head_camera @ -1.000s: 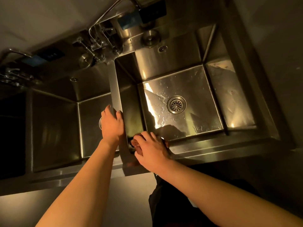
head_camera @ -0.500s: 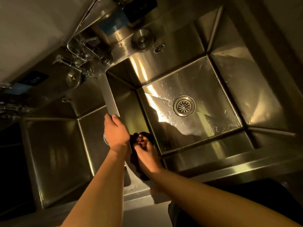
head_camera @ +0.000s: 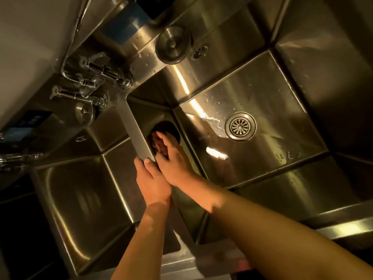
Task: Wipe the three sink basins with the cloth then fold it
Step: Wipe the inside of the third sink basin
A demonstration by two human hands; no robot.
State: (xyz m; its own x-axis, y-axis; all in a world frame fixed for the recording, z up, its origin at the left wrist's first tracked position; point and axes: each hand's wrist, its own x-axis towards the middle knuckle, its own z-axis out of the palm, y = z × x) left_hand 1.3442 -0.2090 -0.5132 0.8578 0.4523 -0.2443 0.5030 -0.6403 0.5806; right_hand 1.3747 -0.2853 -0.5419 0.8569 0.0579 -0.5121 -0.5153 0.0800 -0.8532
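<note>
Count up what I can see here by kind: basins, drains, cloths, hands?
Sink basins: 2 in clear view, the right basin and the middle basin
Floor drain strainers: 1, drain strainer
Cloths: 1, dark cloth
Hands: 2, left hand, right hand
Total: 6

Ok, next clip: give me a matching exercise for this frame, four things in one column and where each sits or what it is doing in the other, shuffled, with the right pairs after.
Things:
1. left hand
2. right hand
3. cloth
4. drain strainer

Places or states:
A. set in the floor of the right basin
B. dark, pressed against the basin's left wall
C. holding the divider between two basins
D. flat on the cloth, inside the right basin

Pairs: 1-C, 2-D, 3-B, 4-A
</note>
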